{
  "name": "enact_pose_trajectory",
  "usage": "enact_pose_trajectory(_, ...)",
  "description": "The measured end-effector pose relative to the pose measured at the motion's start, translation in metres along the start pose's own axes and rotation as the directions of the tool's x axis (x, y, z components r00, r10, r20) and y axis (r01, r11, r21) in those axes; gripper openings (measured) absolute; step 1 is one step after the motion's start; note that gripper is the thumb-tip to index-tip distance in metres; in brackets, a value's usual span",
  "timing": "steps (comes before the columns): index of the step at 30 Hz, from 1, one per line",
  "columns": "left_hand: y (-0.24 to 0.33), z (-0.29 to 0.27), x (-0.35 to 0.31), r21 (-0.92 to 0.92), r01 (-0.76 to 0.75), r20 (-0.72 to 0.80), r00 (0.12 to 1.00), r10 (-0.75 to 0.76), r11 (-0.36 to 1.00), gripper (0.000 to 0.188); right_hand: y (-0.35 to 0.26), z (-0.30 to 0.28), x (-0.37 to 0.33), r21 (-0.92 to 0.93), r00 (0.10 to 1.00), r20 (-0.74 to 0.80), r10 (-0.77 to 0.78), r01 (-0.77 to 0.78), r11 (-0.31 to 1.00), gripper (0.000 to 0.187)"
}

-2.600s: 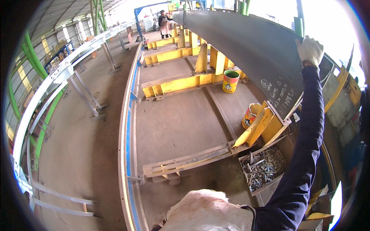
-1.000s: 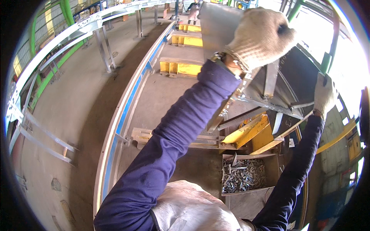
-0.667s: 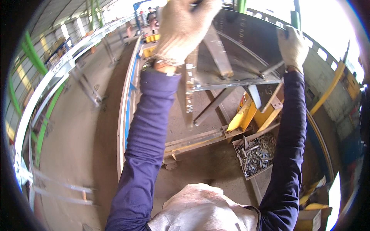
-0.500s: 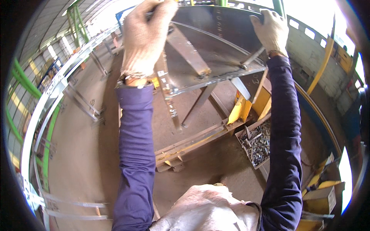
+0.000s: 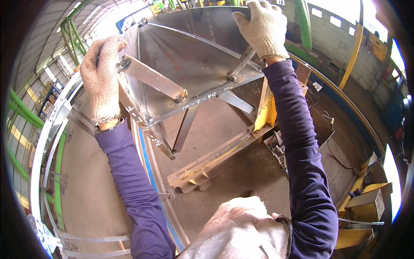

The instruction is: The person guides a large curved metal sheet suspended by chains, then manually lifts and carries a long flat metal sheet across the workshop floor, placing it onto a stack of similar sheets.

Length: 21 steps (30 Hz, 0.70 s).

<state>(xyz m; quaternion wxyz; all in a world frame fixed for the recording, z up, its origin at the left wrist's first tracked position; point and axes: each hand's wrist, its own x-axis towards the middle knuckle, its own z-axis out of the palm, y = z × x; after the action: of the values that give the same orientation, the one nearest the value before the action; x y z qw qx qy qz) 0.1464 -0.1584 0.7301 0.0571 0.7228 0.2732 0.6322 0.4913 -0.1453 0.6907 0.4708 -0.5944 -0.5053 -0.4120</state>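
A large welded steel frame [image 5: 185,64] stands before me, made of dark plates with flat braces welded across. White handwritten marks run along its lower edge bar. My left hand [image 5: 101,77], in a knitted glove, has its fingers curled over the frame's left edge, beside the upper end of a slanted flat brace [image 5: 155,80]. On the right, my gloved right hand [image 5: 261,28] grips the upper right edge, thumb pointing left over the dark plate. The parts of both hands' fingers behind the edges are hidden. Both arms reach forward and up.
Under the frame lies a long rusty steel beam [image 5: 215,162] with a yellow angled bracket [image 5: 266,113] at its right. A bin of small metal pieces [image 5: 276,149] is partly behind my right arm. Yellow steel parts [image 5: 364,207] lie at lower right. A pale rail [image 5: 43,142] curves along the left.
Both hands and the frame have shifted left in view, the left hand also lower. More of the frame's face and a blue-edged rail below it now show.
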Motion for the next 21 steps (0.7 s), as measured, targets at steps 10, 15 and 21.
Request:
enact_pose_trajectory(10, -0.023, 0.001, -0.008, 0.115, 0.037, -0.024, 0.999, -0.035, 0.993, 0.025, 0.007, 0.023, 0.008, 0.234, 0.981, 0.104, 0.161, -0.182, 0.955, 0.040)
enact_pose_trajectory(15, -0.028, 0.000, -0.016, 0.087, 0.040, -0.032, 0.999, -0.037, 0.995, 0.024, -0.001, 0.019, 0.008, 0.155, 0.902, 0.378, 0.210, -0.286, 0.946, 0.045)
enact_pose_trajectory(21, -0.039, -0.011, -0.016, 0.026, 0.023, -0.034, 0.999, -0.022, 0.999, 0.023, 0.021, 0.050, 0.004, 0.164, 0.938, 0.344, 0.034, -0.096, 0.982, 0.046)
